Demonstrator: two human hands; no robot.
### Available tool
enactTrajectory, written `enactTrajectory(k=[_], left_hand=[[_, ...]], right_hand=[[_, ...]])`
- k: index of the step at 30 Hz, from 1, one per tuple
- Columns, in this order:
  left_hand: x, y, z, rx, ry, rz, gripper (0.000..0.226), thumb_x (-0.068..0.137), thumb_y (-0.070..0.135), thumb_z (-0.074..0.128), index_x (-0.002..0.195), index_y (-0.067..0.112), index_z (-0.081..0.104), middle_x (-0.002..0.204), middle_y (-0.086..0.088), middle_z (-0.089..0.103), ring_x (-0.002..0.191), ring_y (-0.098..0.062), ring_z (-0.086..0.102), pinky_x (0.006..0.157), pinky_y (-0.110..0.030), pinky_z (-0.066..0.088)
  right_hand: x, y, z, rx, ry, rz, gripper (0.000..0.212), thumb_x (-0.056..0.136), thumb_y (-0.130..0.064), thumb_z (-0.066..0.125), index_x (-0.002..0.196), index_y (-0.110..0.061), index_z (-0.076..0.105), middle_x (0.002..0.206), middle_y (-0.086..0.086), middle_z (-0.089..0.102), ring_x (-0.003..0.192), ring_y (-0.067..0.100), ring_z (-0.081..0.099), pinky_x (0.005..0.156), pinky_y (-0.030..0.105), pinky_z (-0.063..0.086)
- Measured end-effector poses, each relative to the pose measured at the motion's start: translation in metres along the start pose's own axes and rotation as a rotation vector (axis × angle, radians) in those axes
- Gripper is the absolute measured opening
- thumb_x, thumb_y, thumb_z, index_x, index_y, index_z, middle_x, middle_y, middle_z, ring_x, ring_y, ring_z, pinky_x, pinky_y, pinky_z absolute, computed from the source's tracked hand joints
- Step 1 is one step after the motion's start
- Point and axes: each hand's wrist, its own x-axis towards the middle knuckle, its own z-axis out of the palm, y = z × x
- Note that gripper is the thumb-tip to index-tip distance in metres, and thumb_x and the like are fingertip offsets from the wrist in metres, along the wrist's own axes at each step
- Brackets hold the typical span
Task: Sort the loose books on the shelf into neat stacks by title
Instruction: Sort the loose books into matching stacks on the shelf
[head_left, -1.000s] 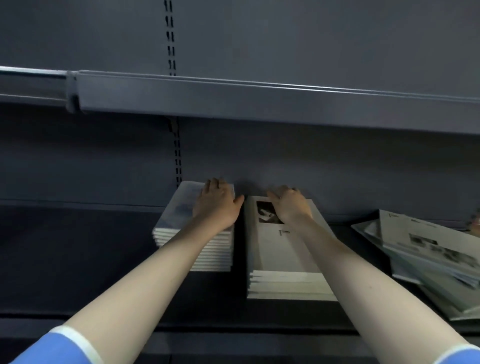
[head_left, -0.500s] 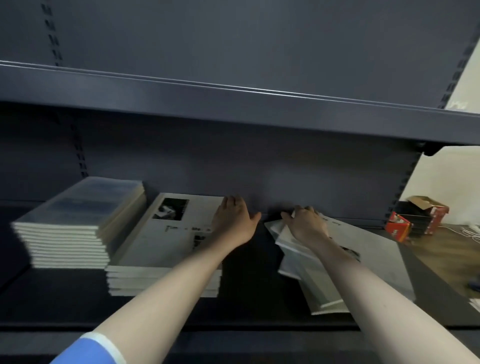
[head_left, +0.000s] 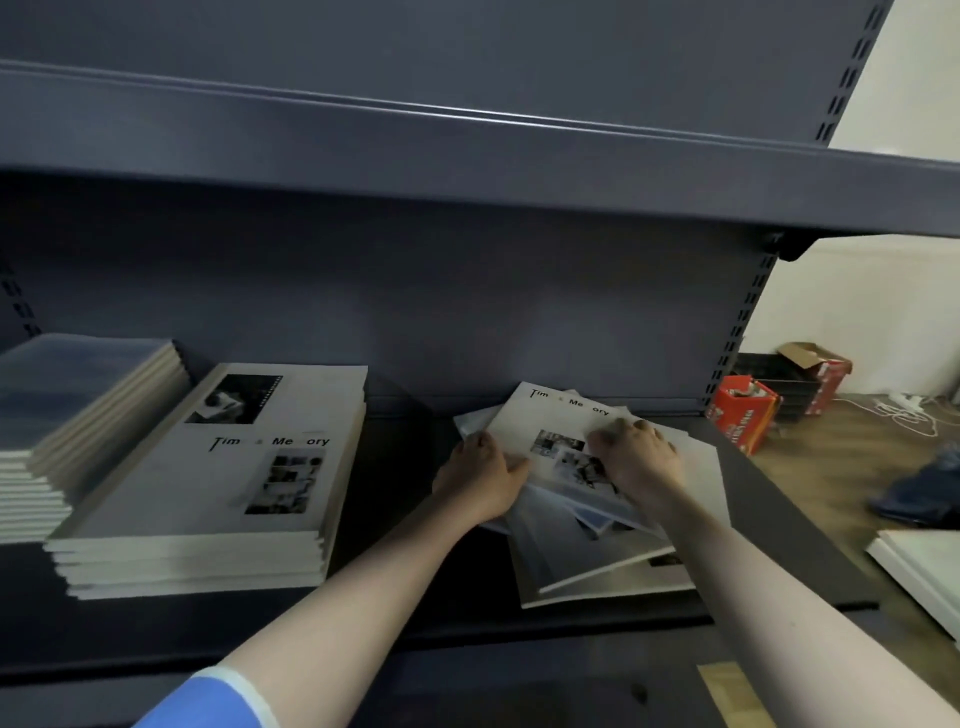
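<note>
A loose, skewed pile of books (head_left: 597, 564) lies on the right part of the dark shelf (head_left: 395, 525). Its top book (head_left: 553, 418) is white, with the title "Time Memory" and small photos. My left hand (head_left: 480, 480) holds this book's left edge, thumb on the cover. My right hand (head_left: 636, 462) grips its right side with bent fingers. Further left stands a neat stack (head_left: 208, 499) with the same white cover. A taller stack of blue-grey covers (head_left: 67, 395) is at the far left.
The upper shelf board (head_left: 467, 156) overhangs the books. Beyond the shelf's right end, red cartons (head_left: 743, 410) and a dark crate sit on a wooden floor with a white cable. A white board edge (head_left: 919, 566) lies at the right.
My view swung right from the two neat stacks to the loose pile. Both hands left the stacks, and now both hold the pile's top book.
</note>
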Motion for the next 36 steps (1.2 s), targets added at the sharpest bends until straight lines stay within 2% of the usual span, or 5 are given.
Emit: enactTrajectory(k=[6, 13, 18, 26, 36], left_hand=[[0.004, -0.001, 0.004, -0.014, 0.026, 0.007, 0.07, 0.092, 0.051, 0.044, 0.141, 0.003, 0.03, 0.147, -0.016, 0.033, 0.132, -0.033, 0.038, 0.103, -0.037, 0.035], [0.008, -0.011, 0.009, -0.071, 0.036, 0.027, 0.073, 0.089, 0.056, 0.049, 0.142, 0.01, 0.031, 0.144, -0.014, 0.034, 0.128, -0.033, 0.043, 0.101, -0.04, 0.04], [0.008, -0.022, 0.008, -0.11, 0.072, -0.035, 0.076, 0.089, 0.058, 0.046, 0.146, 0.012, 0.024, 0.141, -0.014, 0.037, 0.124, -0.034, 0.046, 0.097, -0.041, 0.043], [0.009, -0.029, 0.006, -0.246, 0.156, -0.178, 0.063, 0.091, 0.048, 0.049, 0.136, 0.006, 0.033, 0.134, -0.016, 0.048, 0.12, -0.034, 0.052, 0.093, -0.037, 0.045], [0.01, -0.039, 0.01, -0.385, 0.133, -0.251, 0.067, 0.086, 0.053, 0.057, 0.128, 0.001, 0.046, 0.129, -0.014, 0.055, 0.117, -0.03, 0.055, 0.086, -0.028, 0.045]], right_hand=[[0.009, 0.027, -0.018, 0.041, -0.09, 0.087, 0.072, 0.086, -0.072, 0.034, 0.132, -0.018, 0.051, 0.136, 0.008, 0.052, 0.127, 0.027, 0.046, 0.105, 0.044, 0.033], [0.038, 0.048, -0.01, 0.017, -0.159, 0.001, 0.091, 0.043, -0.104, 0.024, 0.091, -0.032, 0.053, 0.116, 0.003, 0.061, 0.109, 0.028, 0.055, 0.098, 0.05, 0.041], [0.016, 0.028, -0.031, -0.109, -0.087, 0.075, 0.091, 0.07, -0.086, 0.041, 0.131, -0.019, 0.048, 0.138, 0.016, 0.043, 0.129, 0.035, 0.04, 0.103, 0.042, 0.035], [0.004, 0.016, -0.027, -0.358, 0.102, 0.035, 0.059, 0.089, -0.065, 0.041, 0.111, -0.016, 0.063, 0.108, 0.003, 0.066, 0.104, 0.024, 0.062, 0.071, 0.029, 0.042], [-0.003, -0.007, -0.011, -0.305, 0.019, -0.009, 0.057, 0.094, -0.06, 0.035, 0.109, -0.013, 0.064, 0.108, 0.005, 0.066, 0.104, 0.025, 0.061, 0.072, 0.028, 0.04]])
